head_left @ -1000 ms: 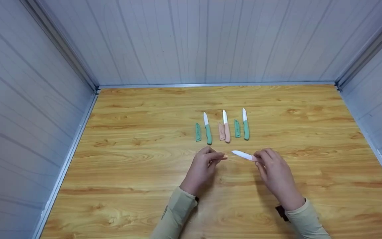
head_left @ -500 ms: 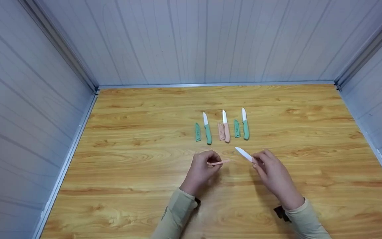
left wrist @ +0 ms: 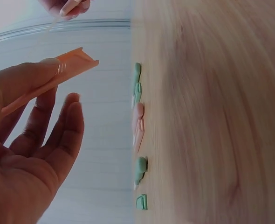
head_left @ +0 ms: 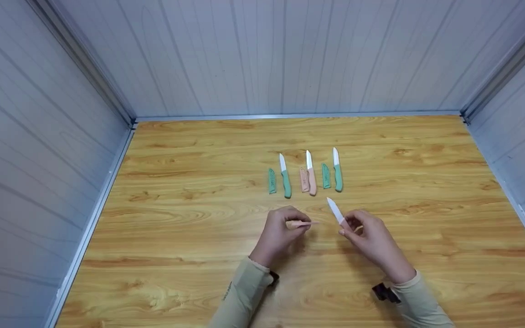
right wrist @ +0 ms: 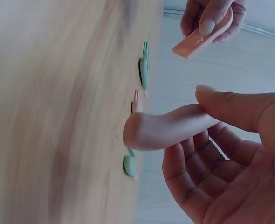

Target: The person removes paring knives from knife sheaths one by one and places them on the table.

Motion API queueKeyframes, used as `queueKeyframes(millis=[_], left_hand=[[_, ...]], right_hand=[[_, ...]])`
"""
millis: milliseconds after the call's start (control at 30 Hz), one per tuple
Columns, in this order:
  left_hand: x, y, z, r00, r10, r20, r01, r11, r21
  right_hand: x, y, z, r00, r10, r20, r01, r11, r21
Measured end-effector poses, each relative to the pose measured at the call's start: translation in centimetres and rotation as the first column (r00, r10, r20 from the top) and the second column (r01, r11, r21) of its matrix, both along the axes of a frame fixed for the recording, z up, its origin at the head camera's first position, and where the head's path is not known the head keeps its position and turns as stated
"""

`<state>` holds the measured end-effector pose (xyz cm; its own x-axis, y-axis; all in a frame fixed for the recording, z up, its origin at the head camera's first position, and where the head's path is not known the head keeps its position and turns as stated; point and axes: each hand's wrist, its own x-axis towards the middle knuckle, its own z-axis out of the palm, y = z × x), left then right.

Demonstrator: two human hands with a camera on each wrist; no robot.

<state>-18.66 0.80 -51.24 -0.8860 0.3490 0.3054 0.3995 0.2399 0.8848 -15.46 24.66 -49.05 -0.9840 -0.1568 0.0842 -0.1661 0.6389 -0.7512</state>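
Observation:
My left hand [head_left: 283, 232] pinches a pink knife sheath [left wrist: 72, 65] between thumb and fingers, its open end pointing right toward the other hand. My right hand [head_left: 372, 237] holds a paring knife [head_left: 335, 211] with a white blade and a pink handle [right wrist: 170, 127]. The blade points up and left, away from me, its tip bare. Sheath and knife are held apart above the table, a small gap between them in the head view. In the right wrist view the blade is hidden behind the hand.
Beyond the hands, a row lies on the wooden table [head_left: 176, 237]: a green sheath [head_left: 272, 181], a green-handled knife [head_left: 285, 182], a pink sheath [head_left: 304, 180], a pink-handled knife [head_left: 311, 180], another green sheath [head_left: 326, 176] and another green-handled knife [head_left: 338, 175]. Pale panels [head_left: 253, 59] wall the table.
The right hand has turned the knife so its blade points more away from me, and drawn slightly nearer the left. The left hand has turned the sheath, so more of it shows.

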Motion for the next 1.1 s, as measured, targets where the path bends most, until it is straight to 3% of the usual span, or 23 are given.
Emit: queueKeyframes(millis=[333,500,667,900,1100], left_hand=[[0.1,0.6,-0.2,0.997,-0.031,0.077,0.022,0.993,0.12],[0.0,0.8,-0.3,0.994,-0.05,0.098,0.035,0.989,0.144],[0.0,0.7,-0.3,0.983,-0.05,0.176,0.021,0.986,0.163],[-0.1,0.8,-0.6,0.969,-0.016,0.245,-0.036,0.978,0.207],[-0.2,1.1,-0.8,0.947,-0.02,0.32,-0.071,0.96,0.271]], right_hand=[[-0.2,-0.3,-0.9,0.993,0.003,0.119,0.017,0.985,-0.172],[-0.3,-0.4,-1.1,0.988,0.002,0.154,0.03,0.978,-0.206],[-0.3,-0.6,-1.0,0.983,-0.029,0.18,0.07,0.972,-0.225],[-0.4,-0.7,-1.3,0.963,-0.049,0.265,0.142,0.928,-0.345],[-0.6,-0.9,-1.7,0.941,-0.045,0.336,0.196,0.881,-0.431]])
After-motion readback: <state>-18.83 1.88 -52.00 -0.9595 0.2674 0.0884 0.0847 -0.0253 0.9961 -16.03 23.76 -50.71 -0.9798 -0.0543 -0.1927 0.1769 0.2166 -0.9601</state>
